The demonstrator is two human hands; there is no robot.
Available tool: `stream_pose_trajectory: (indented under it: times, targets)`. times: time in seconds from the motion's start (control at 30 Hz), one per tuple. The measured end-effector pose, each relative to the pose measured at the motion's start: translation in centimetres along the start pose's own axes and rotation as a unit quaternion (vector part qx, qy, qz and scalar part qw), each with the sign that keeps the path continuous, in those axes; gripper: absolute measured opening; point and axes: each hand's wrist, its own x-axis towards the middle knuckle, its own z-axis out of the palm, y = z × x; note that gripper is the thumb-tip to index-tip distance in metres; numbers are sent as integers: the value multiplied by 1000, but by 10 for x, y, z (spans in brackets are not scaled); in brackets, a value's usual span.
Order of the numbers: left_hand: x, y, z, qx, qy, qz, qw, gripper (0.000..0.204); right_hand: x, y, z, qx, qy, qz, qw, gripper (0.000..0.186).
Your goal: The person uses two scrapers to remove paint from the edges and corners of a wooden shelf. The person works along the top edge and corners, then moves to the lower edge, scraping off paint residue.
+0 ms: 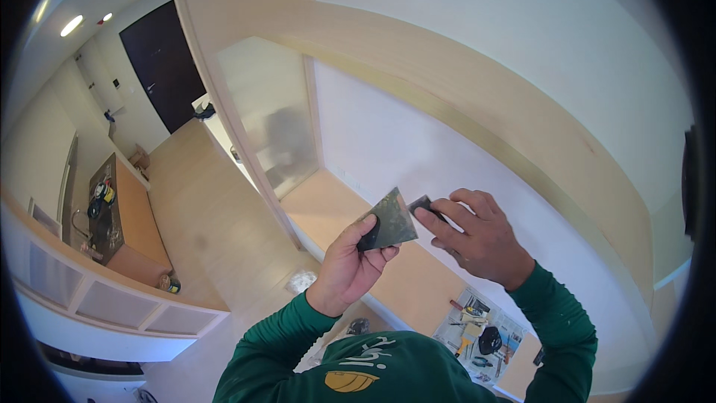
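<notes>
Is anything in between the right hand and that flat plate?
Only the small dark piece held in the right hand, beside the flat plate in the left hand. Nothing else visible stands between; I can't tell whether they touch.

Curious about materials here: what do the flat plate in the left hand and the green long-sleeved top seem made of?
The flat plate in the left hand: probably metal, going by its grey, smeared surface and sheen, though plastic is possible. The green long-sleeved top: likely matt knit fabric, by its soft folds.
</notes>
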Motion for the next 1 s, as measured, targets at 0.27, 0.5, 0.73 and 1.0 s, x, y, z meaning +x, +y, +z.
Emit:
stream_pose_trajectory:
  times: [0.27,0.5,0.73,1.0]
  targets:
    - [49,109,-15,425,46,370,825,42,83,114,-15,181,141,129,965,36]
    - [151,254,-44,596,79,464,650,37,164,243,55,91,127,183,971,42]
    - [215,305,-89,592,90,493,631,35,156,272,87,174,53,232,955,45]
    - [259,324,-115,646,138,493,567,35,154,283,100,207,39,245,946,46]
